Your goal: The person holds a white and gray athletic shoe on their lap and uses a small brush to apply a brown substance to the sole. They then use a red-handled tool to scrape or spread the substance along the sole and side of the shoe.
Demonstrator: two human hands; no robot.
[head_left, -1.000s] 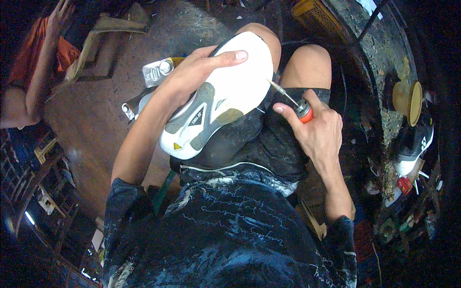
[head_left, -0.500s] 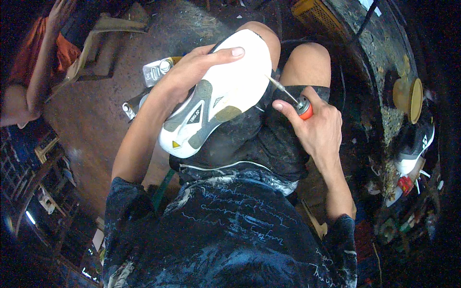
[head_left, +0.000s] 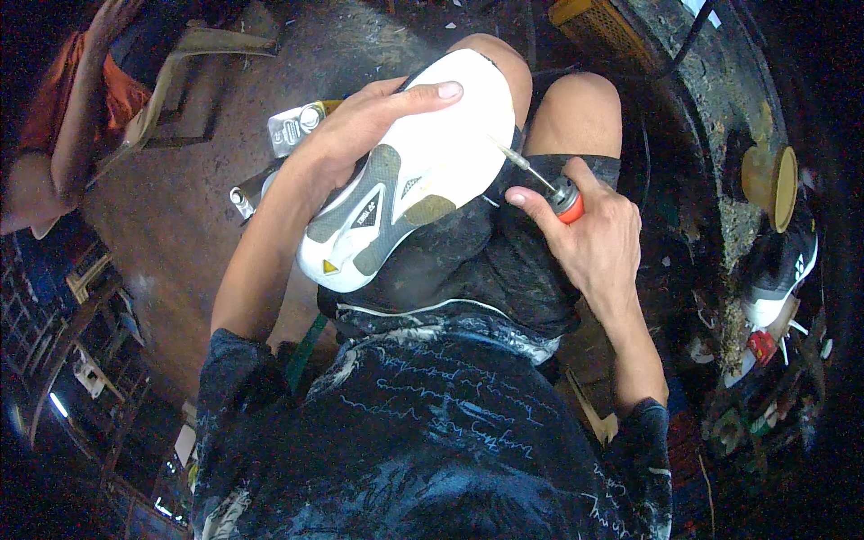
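Note:
My left hand (head_left: 366, 121) grips a white shoe (head_left: 453, 136) from its left side, thumb across the pale upper part of its sole; the grey, white and yellow patterned end points down-left toward me, over my lap. My right hand (head_left: 589, 238) is closed on a hand tool (head_left: 566, 202) with a red body, metal collar and long thin shank, its tip at the right side of the sole. Beyond my left arm are a silver can-like container (head_left: 292, 129) and another small metal-topped item (head_left: 241, 203), both partly hidden.
A co-worker's arm and orange garment (head_left: 72, 117) are at the upper left. Along the right runs a worn bench (head_left: 724, 117) with a yellow crate (head_left: 594, 36), a tan round container (head_left: 780, 187) and a black-and-white shoe (head_left: 785, 279). Dark clutter lies lower left.
The shoe and both my hands have shifted slightly upward in the picture, and the tool's tip sits a little higher and more to the left along the sole.

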